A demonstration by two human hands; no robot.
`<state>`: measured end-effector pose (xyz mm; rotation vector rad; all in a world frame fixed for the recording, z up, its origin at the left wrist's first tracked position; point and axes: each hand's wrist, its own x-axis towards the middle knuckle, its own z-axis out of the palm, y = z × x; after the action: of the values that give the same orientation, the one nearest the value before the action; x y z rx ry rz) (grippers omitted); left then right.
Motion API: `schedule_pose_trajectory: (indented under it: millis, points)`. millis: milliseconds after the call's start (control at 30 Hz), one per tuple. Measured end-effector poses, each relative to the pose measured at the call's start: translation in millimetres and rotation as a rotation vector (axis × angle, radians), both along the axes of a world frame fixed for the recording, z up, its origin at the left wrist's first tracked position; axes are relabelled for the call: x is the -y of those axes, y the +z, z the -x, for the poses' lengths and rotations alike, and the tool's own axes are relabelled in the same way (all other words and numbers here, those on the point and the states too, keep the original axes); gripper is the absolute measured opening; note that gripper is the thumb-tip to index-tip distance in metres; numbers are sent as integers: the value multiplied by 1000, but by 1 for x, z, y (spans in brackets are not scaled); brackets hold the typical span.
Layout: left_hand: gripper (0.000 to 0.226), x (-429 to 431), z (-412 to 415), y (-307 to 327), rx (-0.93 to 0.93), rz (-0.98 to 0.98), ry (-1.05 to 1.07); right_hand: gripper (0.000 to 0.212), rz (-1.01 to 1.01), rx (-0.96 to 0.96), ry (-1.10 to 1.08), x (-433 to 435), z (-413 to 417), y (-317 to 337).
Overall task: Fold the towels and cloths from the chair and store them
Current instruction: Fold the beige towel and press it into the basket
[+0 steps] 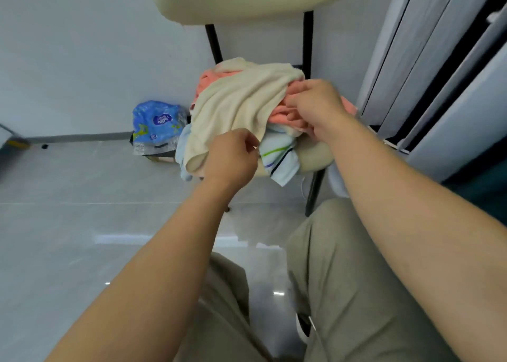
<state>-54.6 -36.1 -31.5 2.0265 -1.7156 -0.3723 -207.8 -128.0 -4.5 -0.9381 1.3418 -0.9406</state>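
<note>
cloths: three heaped on one chair [315,155] seat: one cream towel [241,100] on top, one orange towel [279,114], one striped pale-blue cloth [279,155].
hands: two; left hand [233,158] pinches the cream towel's near edge, right hand [315,109] pinches its far edge.
room: glossy grey tile floor [82,224], white wall, one blue plastic bag [156,122].

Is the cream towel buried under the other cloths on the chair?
No, the cream towel lies uppermost, draped over the pink cloth and the striped cloth.
</note>
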Motion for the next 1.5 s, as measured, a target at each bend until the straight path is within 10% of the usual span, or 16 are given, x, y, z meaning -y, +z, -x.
schedule_pose_trajectory:
  millis: [767, 1500]
  points:
    - [21, 68, -1, -45, 504, -170, 0, 27, 85, -158, 9, 62, -10, -14]
    - [7, 57, -11, -15, 275, -86, 221, 34, 250, -387, 181, 53, 0, -22]
